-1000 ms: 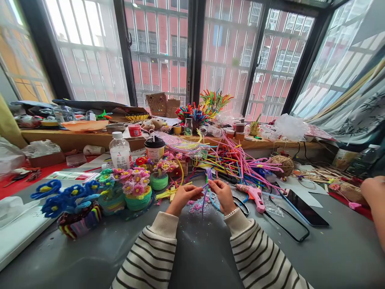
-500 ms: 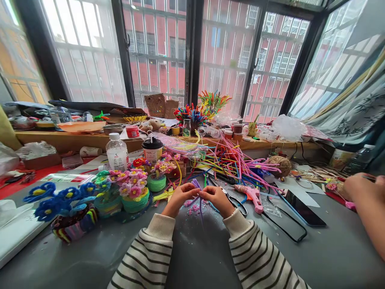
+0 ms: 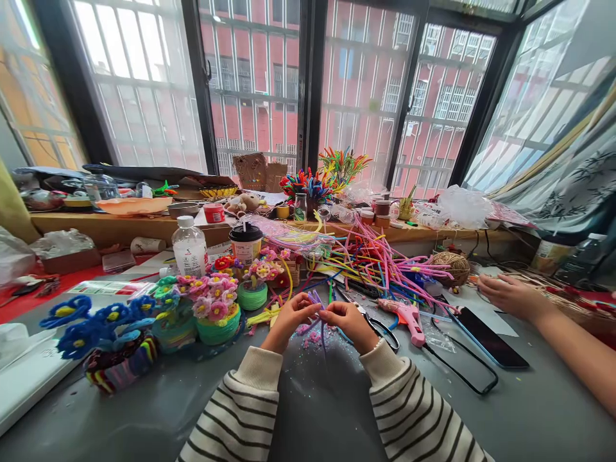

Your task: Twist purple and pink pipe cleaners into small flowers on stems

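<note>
Purple pipe cleaners (image 3: 315,299) are pinched between my two hands above the grey table. My left hand (image 3: 291,321) grips them from the left with thumb and forefinger. From the other side my right hand (image 3: 350,322) closes its fingertips on the same purple stems, one of which hangs downward. The fingers hide just how the stems are joined. Below lie small pink pieces (image 3: 315,337) among scattered glitter. Scissors (image 3: 385,330), partly covered, lie just right of my right hand.
Pipe-cleaner flowers in pots (image 3: 219,321) stand at left, beside a bottle (image 3: 189,247) and a lidded cup (image 3: 246,242). A pink glue gun (image 3: 409,319), a phone (image 3: 491,337) and a twine ball (image 3: 452,268) lie right. Another person's hand (image 3: 517,298) reaches in. Loose pipe cleaners (image 3: 380,256) pile behind.
The other person's hand at the right has moved leftward and further over the table, toward the white paper. My hands keep their pinch on the purple stems with barely any shift.
</note>
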Tool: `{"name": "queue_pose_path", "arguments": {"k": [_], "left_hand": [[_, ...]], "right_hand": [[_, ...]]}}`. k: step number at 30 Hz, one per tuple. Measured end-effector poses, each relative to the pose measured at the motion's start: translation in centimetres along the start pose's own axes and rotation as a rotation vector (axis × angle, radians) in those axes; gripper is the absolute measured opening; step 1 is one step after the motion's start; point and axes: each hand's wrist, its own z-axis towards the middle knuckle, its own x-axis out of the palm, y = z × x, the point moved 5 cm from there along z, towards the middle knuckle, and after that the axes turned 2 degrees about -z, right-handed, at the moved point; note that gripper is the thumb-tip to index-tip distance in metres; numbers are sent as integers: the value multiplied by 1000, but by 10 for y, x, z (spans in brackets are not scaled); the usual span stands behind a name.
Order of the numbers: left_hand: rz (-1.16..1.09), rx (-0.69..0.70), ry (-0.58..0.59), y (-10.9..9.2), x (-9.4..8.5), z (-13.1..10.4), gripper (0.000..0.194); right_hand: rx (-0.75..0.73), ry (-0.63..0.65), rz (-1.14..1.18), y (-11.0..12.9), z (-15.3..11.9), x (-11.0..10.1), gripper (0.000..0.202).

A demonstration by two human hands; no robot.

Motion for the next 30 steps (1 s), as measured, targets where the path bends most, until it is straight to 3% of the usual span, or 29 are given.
{"name": "queue_pose_path", "arguments": {"k": [8, 13, 21, 30], "left_hand": [[-115, 11, 11, 1, 2, 1, 28], [-198, 1, -59, 0, 1, -2, 28], [-347, -85, -49, 6, 0, 0, 25], [-308, -116, 4, 9, 1, 2, 26]], "right_hand": [[8, -63, 40, -1, 0, -2, 29], [4, -155, 110, -3, 0, -6, 28], [-2, -286, 229, -6, 1, -5, 26], [-92, -314, 45, 5, -2, -19, 25]]}}
